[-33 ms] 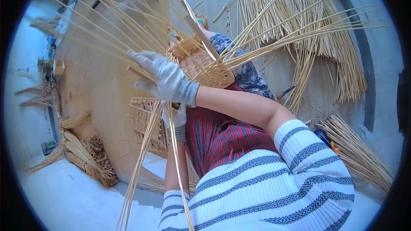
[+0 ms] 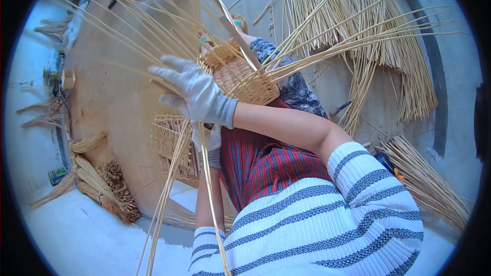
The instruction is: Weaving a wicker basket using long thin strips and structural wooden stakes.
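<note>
A half-woven wicker basket (image 2: 245, 84) with long pale rods (image 2: 337, 48) fanning from its rim rests at my legs. My right hand (image 2: 197, 89), in a grey-white glove, reaches across to the basket's left side. Its fingers are extended over a tan rod (image 2: 171, 89), with the thumb below it. Under it is my left hand (image 2: 207, 140), gloved too, palm and fingers mostly hidden by the right hand. Long loose rods (image 2: 169, 184) run from between the hands toward the lower edge, passing in front of my left hand. A flat wooden strip (image 2: 236, 33) stands up from the basket.
Large bundles of pale rods (image 2: 317, 10) lie at the far right, and another bundle (image 2: 424, 179) at the near right. A knife (image 2: 341, 108) lies right of my legs. A second woven piece (image 2: 171, 148) sits left of my lap. Dried brush bundles (image 2: 105, 186) lie at the left.
The fingers of my right hand have shifted slightly left and spread a little. The rods at the left have swayed slightly. The basket stays nearly in place.
</note>
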